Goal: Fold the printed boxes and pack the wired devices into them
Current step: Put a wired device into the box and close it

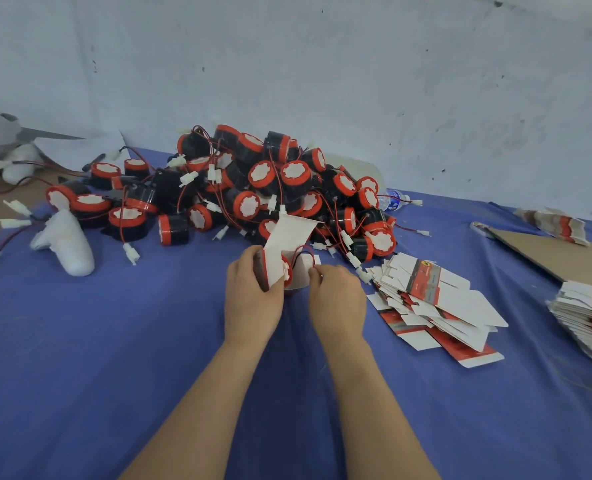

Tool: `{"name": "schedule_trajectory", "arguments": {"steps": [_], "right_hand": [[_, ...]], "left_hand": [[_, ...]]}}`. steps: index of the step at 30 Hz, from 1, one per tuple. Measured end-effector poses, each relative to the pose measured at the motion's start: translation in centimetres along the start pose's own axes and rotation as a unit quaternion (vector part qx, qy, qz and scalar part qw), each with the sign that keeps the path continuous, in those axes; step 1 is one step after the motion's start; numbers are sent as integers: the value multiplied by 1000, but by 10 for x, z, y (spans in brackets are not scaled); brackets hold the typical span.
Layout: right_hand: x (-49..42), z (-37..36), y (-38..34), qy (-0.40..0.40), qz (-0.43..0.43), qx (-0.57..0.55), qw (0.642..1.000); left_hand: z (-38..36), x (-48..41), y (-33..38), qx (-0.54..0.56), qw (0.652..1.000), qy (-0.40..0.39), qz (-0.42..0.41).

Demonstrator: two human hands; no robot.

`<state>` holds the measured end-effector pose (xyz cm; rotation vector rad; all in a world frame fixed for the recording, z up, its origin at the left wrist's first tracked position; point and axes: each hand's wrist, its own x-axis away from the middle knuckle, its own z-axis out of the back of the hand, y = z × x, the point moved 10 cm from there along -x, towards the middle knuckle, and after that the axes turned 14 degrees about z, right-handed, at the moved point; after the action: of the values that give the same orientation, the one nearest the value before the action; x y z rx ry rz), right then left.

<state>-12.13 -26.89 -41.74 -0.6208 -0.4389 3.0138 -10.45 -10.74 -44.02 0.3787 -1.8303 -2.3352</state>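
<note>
White cardboard box (287, 237), one, stands at frame centre with one red-capped device (285, 271) inside. The left hand (253, 292) grips both; the right hand (337, 296) pinches a white piece beside the wire. Several dozen devices (270, 181) heap behind, and three flat-box stacks (433, 299) lie to the right. Blue tabletop (114, 341) stretches wide at lower left.

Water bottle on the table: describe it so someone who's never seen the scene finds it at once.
On the blue-clothed table, find the big pile of red-and-black wired devices near the wall. At its right edge lies a clear water bottle; its blue label stands out from the red caps and white connectors around it.
</note>
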Motion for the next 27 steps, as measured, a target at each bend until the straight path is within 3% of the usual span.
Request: {"name": "schedule_trajectory", "arguments": {"steps": [2,6,10,14,16,18,22,27], "right_hand": [[-2,-2,-1,-12,-5,-8,1000],[2,0,-3,35,-20,-177,983],[3,2,-9,21,-6,-275,961],[9,-2,-35,-99,77,-403,906],[14,-3,-42,-153,119,-400,896],[13,-2,-44,-166,150,-350,910],[8,-2,-45,-120,171,-227,951],[2,-3,-43,-54,161,-219,961]], "left_hand": [[2,5,8,-10,999,12,-33],[5,14,20,-8,996,24,-81],[4,15,22,-12,995,22,-92],[11,13,22,4,995,41,-92],[13,11,18,18,996,39,-74],[14,9,16,25,997,43,-61],[14,5,12,42,998,39,-36],[17,0,7,87,996,35,-7]]}}
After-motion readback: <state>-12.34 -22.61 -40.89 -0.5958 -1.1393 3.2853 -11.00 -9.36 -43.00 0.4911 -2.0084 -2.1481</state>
